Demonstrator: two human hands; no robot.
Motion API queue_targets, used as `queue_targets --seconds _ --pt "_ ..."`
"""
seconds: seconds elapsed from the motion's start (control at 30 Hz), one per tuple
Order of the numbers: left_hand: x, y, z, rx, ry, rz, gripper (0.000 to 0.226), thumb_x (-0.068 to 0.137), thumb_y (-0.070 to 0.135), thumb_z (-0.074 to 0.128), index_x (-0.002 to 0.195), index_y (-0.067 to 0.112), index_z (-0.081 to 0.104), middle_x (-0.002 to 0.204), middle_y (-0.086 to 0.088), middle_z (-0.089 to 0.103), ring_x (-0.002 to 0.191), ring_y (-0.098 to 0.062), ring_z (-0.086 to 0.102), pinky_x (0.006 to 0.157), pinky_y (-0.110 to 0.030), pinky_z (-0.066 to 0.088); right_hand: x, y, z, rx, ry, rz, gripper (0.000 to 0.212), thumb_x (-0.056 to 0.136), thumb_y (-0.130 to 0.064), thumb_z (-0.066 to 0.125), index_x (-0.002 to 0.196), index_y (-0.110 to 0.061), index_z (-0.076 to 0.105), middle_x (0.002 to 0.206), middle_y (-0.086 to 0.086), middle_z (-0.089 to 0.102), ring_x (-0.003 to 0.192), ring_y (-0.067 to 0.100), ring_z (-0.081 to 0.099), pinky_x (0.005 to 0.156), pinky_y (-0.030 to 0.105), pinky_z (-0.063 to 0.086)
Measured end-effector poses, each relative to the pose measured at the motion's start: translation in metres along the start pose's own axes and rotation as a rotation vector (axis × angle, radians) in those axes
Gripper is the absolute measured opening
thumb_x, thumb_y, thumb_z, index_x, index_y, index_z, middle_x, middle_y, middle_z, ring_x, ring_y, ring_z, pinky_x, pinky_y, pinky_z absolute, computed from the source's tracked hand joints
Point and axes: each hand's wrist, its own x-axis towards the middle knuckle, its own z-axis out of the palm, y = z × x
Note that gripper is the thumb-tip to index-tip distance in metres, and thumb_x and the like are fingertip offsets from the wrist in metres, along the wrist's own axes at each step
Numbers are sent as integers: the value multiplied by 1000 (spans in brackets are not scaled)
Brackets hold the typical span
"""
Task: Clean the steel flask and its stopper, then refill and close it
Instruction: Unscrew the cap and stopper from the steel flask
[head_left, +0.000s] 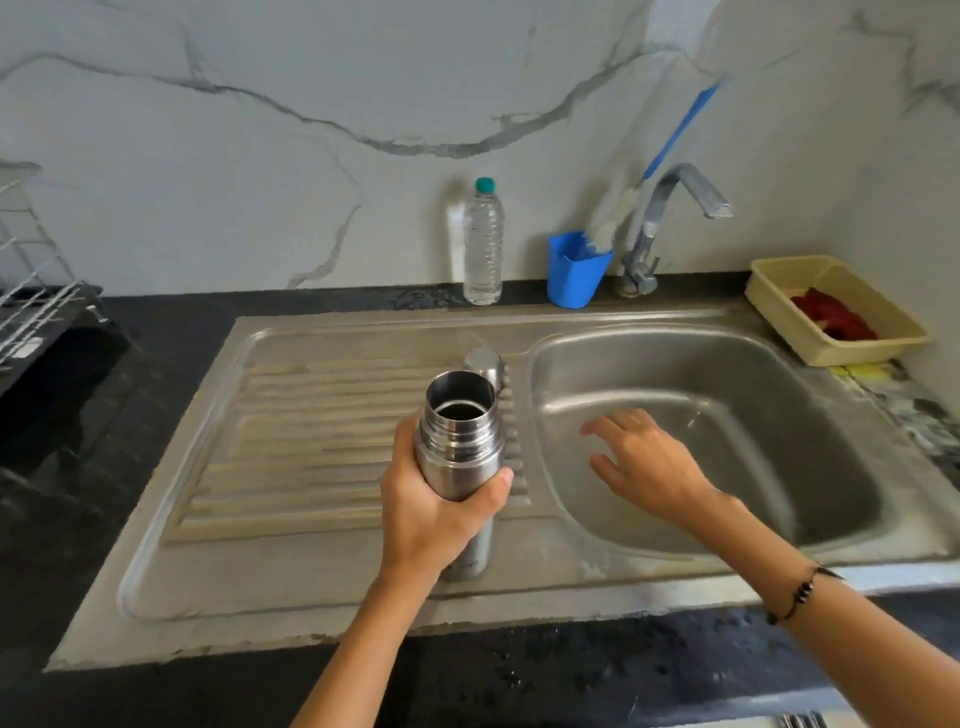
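Observation:
My left hand (436, 499) grips the steel flask (460, 441) around its body, holding it upright over the ribbed drainboard (311, 441); the flask's mouth is uncovered and looks dark inside. A steel cap (485, 366) stands on the drainboard just behind the flask. My right hand (649, 462) hovers over the sink basin (779, 415) with fingers spread and relaxed, holding nothing. A clear water bottle (483, 244) with a teal cap stands at the back wall. The stopper is not visible apart from that cap.
A blue cup (574, 270) holds a bottle brush (618, 213) with a blue handle, beside the tap (670, 218). A beige tray (836, 312) with something red sits at the right. A wire dish rack (31, 291) stands at the left on the dark counter.

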Motion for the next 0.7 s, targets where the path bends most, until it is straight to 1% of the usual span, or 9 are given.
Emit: queue_targets --seconds 0.1,0.2,0.27,0.33,0.43,0.5,0.57,0.63,0.7 --pt "9 9 19 17 -66 55 56 51 45 75 99 32 49 87 18 64 78 0 64 63 -9 47 -25 48 9 -21 -39 126 34 92 -30 48 124 -20 53 122 3 55 117 26 45 90 35 43" --pt "19 19 45 64 -173 95 53 51 49 72 96 34 49 86 16 63 77 5 63 62 -5 44 -45 98 18 -19 -57 217 30 91 -31 52 115 -15 60 113 8 59 110 31 50 91 39 43" --pt "24 24 69 111 -247 98 53 51 52 70 95 34 48 84 14 63 76 7 61 62 -4 42 -58 130 24 -41 -41 258 27 90 -30 54 108 -13 64 105 9 62 104 32 54 88 39 44" --pt "26 27 98 165 -302 121 51 51 53 68 93 35 46 82 17 61 75 11 59 62 -2 40 -68 163 31 -40 -8 286 23 87 -29 57 99 -11 68 96 9 66 96 34 57 86 40 43" --pt "33 31 138 246 -365 117 61 52 56 67 101 25 49 85 20 59 78 14 57 63 -2 41 -72 206 39 -40 -78 306 33 88 -40 51 92 -13 70 88 8 67 93 34 59 89 42 43" --pt "39 31 165 323 -402 97 65 54 56 70 106 24 48 88 21 58 79 14 56 63 -2 41 -73 222 41 -30 -191 292 46 91 -52 39 92 -17 69 91 7 67 98 31 58 93 40 40" --pt "48 31 189 420 -429 80 64 58 47 81 107 24 47 88 23 54 77 14 54 62 0 38 -70 223 40 -15 -335 264 53 93 -57 29 94 -18 66 99 8 66 103 28 57 96 38 36" --pt "56 30 214 503 -457 66 63 65 30 86 112 18 47 89 22 49 75 10 50 63 2 35 -68 221 40 10 -463 269 60 94 -60 22 104 -17 64 111 8 64 109 27 56 98 40 35" --pt "63 26 234 581 -482 67 65 66 26 85 117 12 47 94 14 50 76 3 48 63 2 34 -68 220 42 40 -510 277 65 94 -61 18 113 -16 61 121 10 60 114 28 54 97 41 37"
